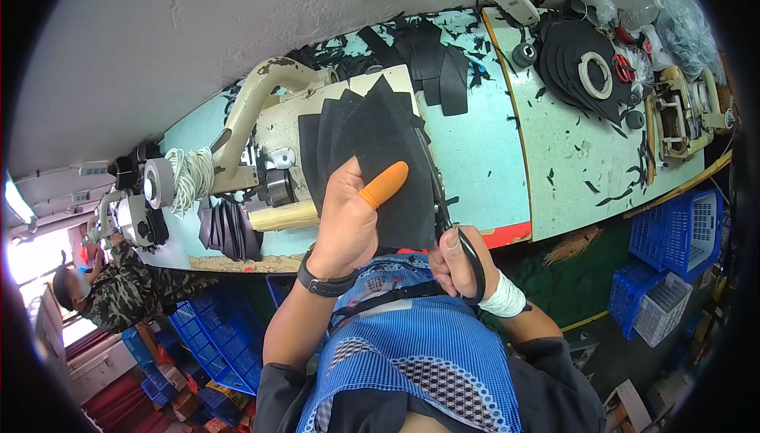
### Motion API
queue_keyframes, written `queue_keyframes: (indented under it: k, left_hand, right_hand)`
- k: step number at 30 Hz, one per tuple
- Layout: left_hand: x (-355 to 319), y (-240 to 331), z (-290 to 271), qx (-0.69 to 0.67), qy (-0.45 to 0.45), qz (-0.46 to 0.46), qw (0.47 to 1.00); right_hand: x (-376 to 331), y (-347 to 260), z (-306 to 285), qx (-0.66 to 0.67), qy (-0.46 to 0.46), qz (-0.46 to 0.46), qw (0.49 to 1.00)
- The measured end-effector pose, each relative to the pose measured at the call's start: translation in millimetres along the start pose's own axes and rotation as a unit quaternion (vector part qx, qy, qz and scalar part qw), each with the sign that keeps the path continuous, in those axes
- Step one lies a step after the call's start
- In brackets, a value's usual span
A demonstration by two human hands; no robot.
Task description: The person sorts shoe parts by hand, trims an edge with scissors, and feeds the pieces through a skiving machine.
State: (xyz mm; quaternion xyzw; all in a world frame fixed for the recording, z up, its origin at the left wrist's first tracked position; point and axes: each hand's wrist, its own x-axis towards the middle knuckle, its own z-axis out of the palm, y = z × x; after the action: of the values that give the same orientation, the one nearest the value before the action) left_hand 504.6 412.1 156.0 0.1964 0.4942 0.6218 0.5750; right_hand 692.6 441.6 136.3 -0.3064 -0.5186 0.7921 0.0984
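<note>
The long table (475, 164) has black pieces in many spots, so the work looks only part done. A round stack (560, 77) sits at the right, a loose pile (423, 61) lies at the back, and a small bunch (228, 231) is by the front left edge. It is hard to tell which are finished. A fan of black pieces (380, 132) is right in front of the person. The left hand (348, 219) pinches it, thumb on top, with the fingers below hidden. The right hand (454, 257) is curled round the scissors (445, 213), and the blades are by the fan's right edge. This fan seems to be in the middle of its trim. Many scraps (592, 187) lie around, so lots of cutting looks done.

The table top is flat, smooth and pale blue-green. The sewing machine (253, 108) is hard, cream-painted metal, bent like an arm, with worn brown spots. The fan's pieces are thin and dull, and the top 1 has a pointy tip like a leaf. The scissors have a black loop handle. 1 orange finger cover (385, 185), smooth like rubber, fits the left thumb. The scraps are skinny and jagged.
</note>
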Motion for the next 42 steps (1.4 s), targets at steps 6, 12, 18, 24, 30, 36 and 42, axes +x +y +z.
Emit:
queue_keyframes:
  k: [6,12,18,24,30,36,42]
  left_hand:
    - [-16.1,29.5,-26.0,0.06,0.048,-0.072,0.994]
    - [-26.2,67.8,-45.7,0.295,0.016,-0.093,0.951]
    - [18.6,78.3,-40.7,0.531,-0.319,-0.14,0.772]
    - [11.7,36.1,-85.6,0.524,0.135,0.073,0.838]
    - [41.1,27.9,-57.8,0.375,0.165,-0.014,0.912]
    - [58.1,17.0,-57.4,0.546,0.104,0.01,0.831]
    - [67.1,11.4,-44.5,0.393,0.056,-0.063,0.915]
  right_hand:
    - [44.4,17.7,-46.0,-0.072,0.327,0.028,0.942]
    - [85.2,78.1,-139.5,-0.561,0.432,-0.009,0.706]
    - [44.8,-25.4,-17.2,-0.573,0.106,-0.481,0.654]
    - [63.9,-5.6,-5.1,-0.557,0.283,-0.28,0.729]
    - [115.5,7.0,69.1,-0.464,0.25,-0.14,0.838]
    - [112.9,29.6,51.8,-0.233,0.251,-0.226,0.912]
    - [111.6,51.6,43.5,-0.016,0.316,-0.24,0.918]
